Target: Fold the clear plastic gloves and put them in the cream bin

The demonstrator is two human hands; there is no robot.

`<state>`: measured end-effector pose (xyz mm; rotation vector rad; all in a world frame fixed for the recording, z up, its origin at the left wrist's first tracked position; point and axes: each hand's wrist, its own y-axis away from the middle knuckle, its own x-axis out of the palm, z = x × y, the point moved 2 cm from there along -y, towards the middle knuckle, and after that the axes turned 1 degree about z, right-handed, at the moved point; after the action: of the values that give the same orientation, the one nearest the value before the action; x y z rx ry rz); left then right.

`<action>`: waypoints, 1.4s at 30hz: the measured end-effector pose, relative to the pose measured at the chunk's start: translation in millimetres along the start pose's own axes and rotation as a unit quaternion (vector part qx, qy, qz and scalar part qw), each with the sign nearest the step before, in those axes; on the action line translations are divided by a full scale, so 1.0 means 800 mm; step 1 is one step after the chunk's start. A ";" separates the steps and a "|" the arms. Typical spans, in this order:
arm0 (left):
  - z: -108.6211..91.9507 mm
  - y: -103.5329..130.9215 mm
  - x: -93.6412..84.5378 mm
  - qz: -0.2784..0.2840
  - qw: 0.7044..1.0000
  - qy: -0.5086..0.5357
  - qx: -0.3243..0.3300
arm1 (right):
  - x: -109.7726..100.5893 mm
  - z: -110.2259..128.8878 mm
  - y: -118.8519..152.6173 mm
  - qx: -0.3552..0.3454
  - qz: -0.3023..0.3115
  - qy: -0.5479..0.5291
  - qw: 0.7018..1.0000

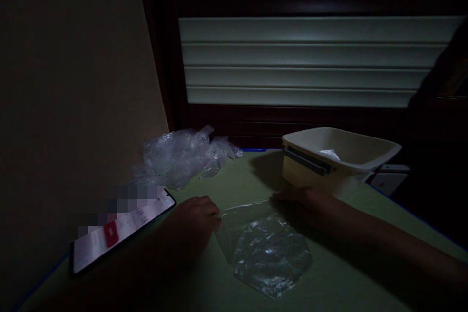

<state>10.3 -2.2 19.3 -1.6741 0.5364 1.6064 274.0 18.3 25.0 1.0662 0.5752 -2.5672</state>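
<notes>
A clear plastic bag (272, 256) lies spread on the green tabletop, its far edge stretched between my two hands. My left hand (197, 219) pinches the left corner of that edge. On the other side, my right hand (302, 202) has its fingers closed at the right corner, in shadow close to the front of the white bin. The bag is wrinkled and shiny toward its near end. Nothing can be made out inside it.
A heap of crumpled clear plastic bags (179, 156) sits at the back left by the wall. A lit phone (127, 234) rests left of my left hand. The white bin (340, 165) with a grey handle stands at the back right, some shiny plastic inside. Behind is a slatted door (300, 63).
</notes>
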 end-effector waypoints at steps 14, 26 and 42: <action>0.001 -0.004 0.004 -0.097 0.987 0.111 -0.071 | 0.034 -0.015 -0.025 -0.054 -0.020 0.132 0.990; 0.014 -0.007 0.014 -0.130 0.937 0.268 -0.181 | 0.032 -0.008 -0.012 -0.016 -0.102 0.061 0.993; 0.021 -0.011 0.004 -0.138 0.885 0.363 -0.257 | 0.029 -0.021 -0.019 0.083 0.071 -0.237 0.965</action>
<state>5.9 16.5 19.1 -2.6389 0.1944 0.9096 261.8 36.9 0.8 0.4778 0.1558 -2.6385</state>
